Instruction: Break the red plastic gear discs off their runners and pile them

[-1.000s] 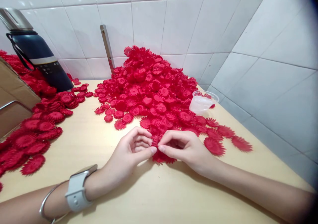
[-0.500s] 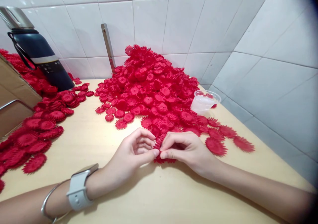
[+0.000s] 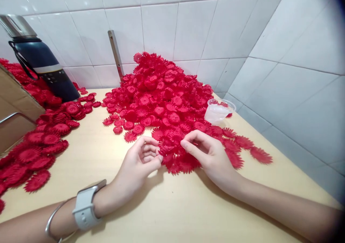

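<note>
In front of me, red fringed flower discs (image 3: 161, 92) are heaped on a pale table (image 3: 172, 214). My left hand (image 3: 142, 158) is curled at the near edge of the heap, its thumb and fingers closed on the rim of a red flower disc (image 3: 166, 150). Opposite it, my right hand (image 3: 212, 157) pinches thumb and forefinger together over the red discs. What lies between those fingertips blends into the red behind and cannot be made out. A watch with a pale strap (image 3: 86, 207) and a metal bangle (image 3: 51, 219) are on my left wrist.
At the left, more red discs (image 3: 40, 162) spread beside a cardboard box (image 3: 16, 110) and a dark blue flask (image 3: 51, 70). A clear plastic cup (image 3: 217, 112) lies at the heap's right side. A metal strip (image 3: 115, 52) leans against the tiled wall (image 3: 161, 27).
My hands have moved apart: the left slightly left, the right up and rightward. The red disc formerly between both sets of fingertips is now at the left hand only. The view has shifted slightly.
</note>
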A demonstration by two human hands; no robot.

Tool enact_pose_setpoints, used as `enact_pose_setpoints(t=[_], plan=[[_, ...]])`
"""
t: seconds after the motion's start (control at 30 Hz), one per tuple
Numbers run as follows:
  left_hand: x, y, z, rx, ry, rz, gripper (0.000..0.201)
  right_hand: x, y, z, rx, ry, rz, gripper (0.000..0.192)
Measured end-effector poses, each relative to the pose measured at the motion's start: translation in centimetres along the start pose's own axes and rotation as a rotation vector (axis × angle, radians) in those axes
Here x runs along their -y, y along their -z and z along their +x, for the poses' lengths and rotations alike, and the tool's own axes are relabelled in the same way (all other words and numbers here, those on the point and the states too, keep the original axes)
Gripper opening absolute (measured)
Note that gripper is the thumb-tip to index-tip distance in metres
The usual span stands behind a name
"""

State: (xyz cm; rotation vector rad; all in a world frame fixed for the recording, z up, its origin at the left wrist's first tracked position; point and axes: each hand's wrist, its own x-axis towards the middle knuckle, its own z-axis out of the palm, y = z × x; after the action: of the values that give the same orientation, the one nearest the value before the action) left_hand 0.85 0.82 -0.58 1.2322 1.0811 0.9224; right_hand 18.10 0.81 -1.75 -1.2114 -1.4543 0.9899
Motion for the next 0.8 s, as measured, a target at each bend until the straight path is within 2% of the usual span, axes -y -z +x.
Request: enact_pose_setpoints(t=[0.13, 0.2, 0.43, 0.63, 0.8], plan=[[0.1, 0.0, -0.1, -0.033, -0.017, -0.006, 0.018, -0.5, 0.1, 0.4, -0.165, -0.037, 0.039, 0.015], [0.2, 0.0, 0.0, -0.024, -0.005, -0.009, 0.018, -0.6, 0.1, 0.5, -0.163, -0.033, 0.056, 0.015], [0.4, 0.1, 0.1, 0.025, -0.044, -0.026, 0.018, -0.1, -0.2, -0.4, 0.019, 0.078, -0.009, 0.007], [0.2, -0.1, -0.1, 0.054, -0.049, -0.048, 0.018, 0.7, -0.3, -0.5, 0.296, 0.126, -0.164, 0.006], [0.3, -0.1, -0.2, 0.099, -0.078, -0.033, 0.014, 0.8, -0.4, -0.4, 0.338, 0.096, -0.147, 0.007]])
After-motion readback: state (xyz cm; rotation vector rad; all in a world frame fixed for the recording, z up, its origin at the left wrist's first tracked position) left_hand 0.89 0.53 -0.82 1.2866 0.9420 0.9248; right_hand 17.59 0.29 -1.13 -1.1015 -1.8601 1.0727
